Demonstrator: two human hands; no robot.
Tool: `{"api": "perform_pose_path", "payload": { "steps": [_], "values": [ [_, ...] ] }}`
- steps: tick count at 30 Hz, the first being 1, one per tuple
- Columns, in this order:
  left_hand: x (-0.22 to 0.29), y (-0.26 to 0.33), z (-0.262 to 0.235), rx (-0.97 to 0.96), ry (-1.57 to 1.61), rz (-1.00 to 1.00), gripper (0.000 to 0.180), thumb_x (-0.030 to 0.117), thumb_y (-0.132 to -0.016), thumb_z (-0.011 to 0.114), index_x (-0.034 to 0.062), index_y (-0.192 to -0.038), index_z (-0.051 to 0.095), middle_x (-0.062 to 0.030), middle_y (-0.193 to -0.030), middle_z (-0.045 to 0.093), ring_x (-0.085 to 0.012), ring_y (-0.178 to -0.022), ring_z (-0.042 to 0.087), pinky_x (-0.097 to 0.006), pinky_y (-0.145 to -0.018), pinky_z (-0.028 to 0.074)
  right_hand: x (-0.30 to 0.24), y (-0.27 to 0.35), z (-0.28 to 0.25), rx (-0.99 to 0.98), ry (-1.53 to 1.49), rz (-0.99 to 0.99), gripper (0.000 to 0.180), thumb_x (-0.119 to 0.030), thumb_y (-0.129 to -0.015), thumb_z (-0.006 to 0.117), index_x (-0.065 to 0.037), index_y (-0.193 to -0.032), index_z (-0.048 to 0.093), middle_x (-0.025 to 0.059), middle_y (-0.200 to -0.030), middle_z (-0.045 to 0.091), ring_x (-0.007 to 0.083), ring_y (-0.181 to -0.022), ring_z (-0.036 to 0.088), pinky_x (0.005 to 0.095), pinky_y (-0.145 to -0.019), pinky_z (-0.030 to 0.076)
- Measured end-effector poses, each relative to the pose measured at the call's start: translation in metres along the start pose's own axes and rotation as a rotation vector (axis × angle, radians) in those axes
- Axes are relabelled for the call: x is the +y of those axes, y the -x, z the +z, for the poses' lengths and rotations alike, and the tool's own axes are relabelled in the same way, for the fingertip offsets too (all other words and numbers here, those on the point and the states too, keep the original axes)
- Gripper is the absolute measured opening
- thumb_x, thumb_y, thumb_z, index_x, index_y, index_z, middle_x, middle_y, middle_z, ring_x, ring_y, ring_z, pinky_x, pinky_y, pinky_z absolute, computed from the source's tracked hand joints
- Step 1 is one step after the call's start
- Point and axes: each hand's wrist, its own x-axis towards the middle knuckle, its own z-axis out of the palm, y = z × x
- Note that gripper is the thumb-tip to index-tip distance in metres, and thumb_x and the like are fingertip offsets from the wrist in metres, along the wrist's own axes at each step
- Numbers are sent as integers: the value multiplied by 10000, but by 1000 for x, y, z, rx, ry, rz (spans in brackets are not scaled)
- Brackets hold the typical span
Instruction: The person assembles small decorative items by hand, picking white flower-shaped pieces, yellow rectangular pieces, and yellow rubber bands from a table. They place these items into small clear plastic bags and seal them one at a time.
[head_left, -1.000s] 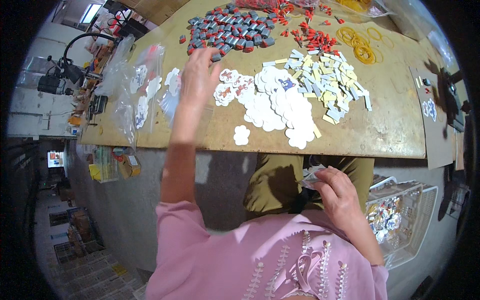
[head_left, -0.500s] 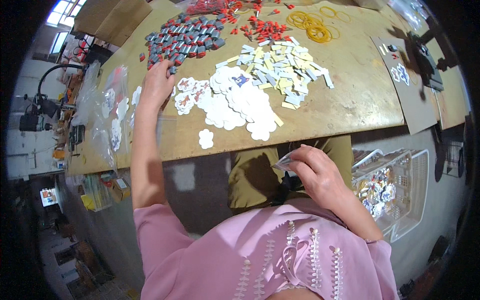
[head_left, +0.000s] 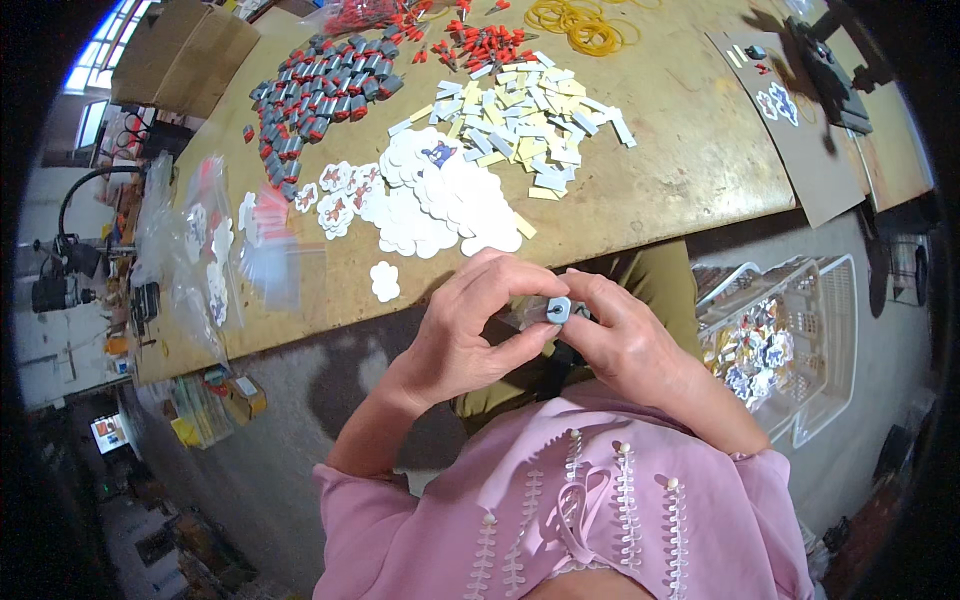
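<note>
Over my lap, just off the table's near edge, my two hands meet. My left hand (head_left: 475, 315) pinches a small grey motor (head_left: 558, 310) between thumb and forefinger, its end with a dark shaft facing up. My right hand (head_left: 630, 325) is closed on a small clear plastic bag (head_left: 530, 310), which shows partly behind my left fingers. The motor is at the bag, but I cannot tell how far inside it is. On the table, a heap of white flower-shaped cards (head_left: 440, 200) lies beyond my hands, with more grey-and-red motors (head_left: 325, 85) farther left.
Grey and yellow strips (head_left: 530, 120), red-tipped leads (head_left: 485, 45) and yellow rubber bands (head_left: 575, 25) lie on the table (head_left: 690, 150). Clear bags (head_left: 270, 265) lie at the left. A white basket (head_left: 830, 340) of filled packs stands at the right. A cardboard box (head_left: 185, 55) is far left.
My left hand has come back from the motors' near end to my right hand, bringing one motor. My right hand stays over my lap with the bag. The view has shifted slightly.
</note>
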Motion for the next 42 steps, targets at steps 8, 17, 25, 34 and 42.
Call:
{"api": "perform_pose_path", "payload": {
  "steps": [8,17,25,34,42],
  "values": [
    [-9,-11,1,-187,-240,67,289,45,-815,808,61,-1086,710,-88,-1015,701,-309,-983,656,-419,-860,539,3,16,-4,-44,-53,95,275,-119,-977,702,29,-1208,685,213,-1267,648,382,-1128,681,445,-965,563],
    [0,-27,8,-368,-419,121,335,61,-835,763,64,-1155,663,-94,-1006,663,-324,-942,646,-431,-820,525,6,28,-2,-38,-127,221,389,-147,-989,694,62,-1309,623,220,-1249,652,382,-1147,667,441,-986,541],
    [-13,-32,1,-203,-310,27,213,37,-876,762,28,-1081,705,-140,-1061,672,-364,-990,655,-464,-880,543,10,29,-8,-97,-32,73,241,-125,-956,700,32,-1135,663,227,-1322,627,407,-1227,645,458,-1027,553],
    [-32,-60,-23,-226,-548,48,142,43,-892,741,35,-1018,677,-132,-1015,643,-352,-1028,624,-453,-892,524,8,25,-3,-91,-18,53,210,-123,-957,683,17,-1110,653,218,-1319,622,405,-1238,641,464,-1032,558],
    [-54,-73,-5,-56,-379,-63,153,34,-912,768,0,-1027,673,-113,-870,631,-256,-834,664,-375,-755,559,9,28,1,-114,-29,100,206,-118,-944,687,3,-1109,662,216,-1346,623,401,-1257,634,460,-1052,547]
  ]
}}
